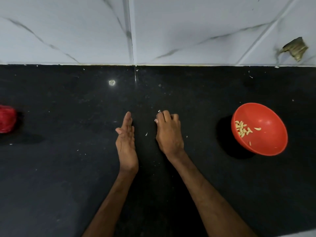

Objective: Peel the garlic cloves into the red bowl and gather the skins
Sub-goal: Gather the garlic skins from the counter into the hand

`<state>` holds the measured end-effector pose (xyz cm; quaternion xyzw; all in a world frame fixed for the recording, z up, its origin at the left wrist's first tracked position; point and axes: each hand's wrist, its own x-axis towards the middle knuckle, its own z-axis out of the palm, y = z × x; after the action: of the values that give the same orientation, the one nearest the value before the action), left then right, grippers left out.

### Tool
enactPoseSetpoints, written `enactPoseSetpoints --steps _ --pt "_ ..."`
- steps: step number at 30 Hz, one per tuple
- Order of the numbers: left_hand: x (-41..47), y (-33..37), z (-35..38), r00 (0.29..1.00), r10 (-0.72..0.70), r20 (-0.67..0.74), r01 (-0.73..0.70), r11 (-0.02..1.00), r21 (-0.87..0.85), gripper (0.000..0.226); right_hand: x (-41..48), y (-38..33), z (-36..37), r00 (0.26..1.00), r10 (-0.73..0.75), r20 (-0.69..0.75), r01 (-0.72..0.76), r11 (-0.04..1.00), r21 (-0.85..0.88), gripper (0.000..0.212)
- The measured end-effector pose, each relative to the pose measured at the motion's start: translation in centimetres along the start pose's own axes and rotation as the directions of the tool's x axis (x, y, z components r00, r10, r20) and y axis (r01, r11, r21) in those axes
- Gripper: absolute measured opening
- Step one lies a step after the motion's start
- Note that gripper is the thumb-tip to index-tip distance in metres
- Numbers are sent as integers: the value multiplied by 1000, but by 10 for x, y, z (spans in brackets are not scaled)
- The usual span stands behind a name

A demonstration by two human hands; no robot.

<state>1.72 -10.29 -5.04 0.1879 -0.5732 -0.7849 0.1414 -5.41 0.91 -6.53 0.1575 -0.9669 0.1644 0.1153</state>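
Left hand [125, 139] stands on edge, fingers straight, holding nothing, apparently as a wall to sweep against. Right hand [168, 132] curls over pale skins [159, 111] that peek out at its fingertips. Peeled cloves [242, 128] lie in the bowl [266, 142], well to the right. The counter [68, 168] is open between the hands. The tiled wall [171, 31] bounds its far edge.
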Motion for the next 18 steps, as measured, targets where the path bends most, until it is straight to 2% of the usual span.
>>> enactPoseSetpoints --steps 2,5,7,9,10,11,12,13,14,15,16,18 --pt "0 0 0 1000 -2 -11 2 1000 -17 71 -2 -1 0 999 35 -34 -36 999 -32 11" --pt "1 -1 0 1000 -9 -21 8 999 -40 70 -5 -1 2 995 13 -101 -23 995 -94 34" --pt "2 -2 0 1000 -4 -20 3 999 -43 70 -4 -1 1 993 -7 -122 -2 997 -74 46" --pt "3 -1 2 999 -10 -32 8 998 -63 72 -2 4 -4 987 41 -158 -28 996 82 53" --pt "2 0 3 999 -18 -42 15 996 -84 73 0 7 -8 977 142 -157 -100 963 250 56" --pt "2 2 4 998 -28 -50 23 994 -106 74 4 10 -14 950 296 -103 -214 853 476 60" --pt "2 3 6 998 -38 -56 31 991 -128 76 7 9 -21 890 457 -4 -323 634 703 62" --pt "1 6 8 997 -52 -56 43 987 -153 76 8 4 -29 819 557 135 -380 350 856 62" --pt "0 7 11 996 -73 -47 64 981 -183 75 6 -7 -38 762 587 272 -398 94 913 59" --pt "0 9 15 995 -97 -28 88 971 -223 74 4 -21 -44 734 579 355 -396 -61 916 55" --pt "1 10 19 992 -125 -1 120 955 -270 75 -1 -37 -46 738 547 395 -380 -147 913 49" --pt "0 14 25 975 -208 82 224 906 -359 82 -13 -64 -44 784 475 400 -355 -185 916 38"
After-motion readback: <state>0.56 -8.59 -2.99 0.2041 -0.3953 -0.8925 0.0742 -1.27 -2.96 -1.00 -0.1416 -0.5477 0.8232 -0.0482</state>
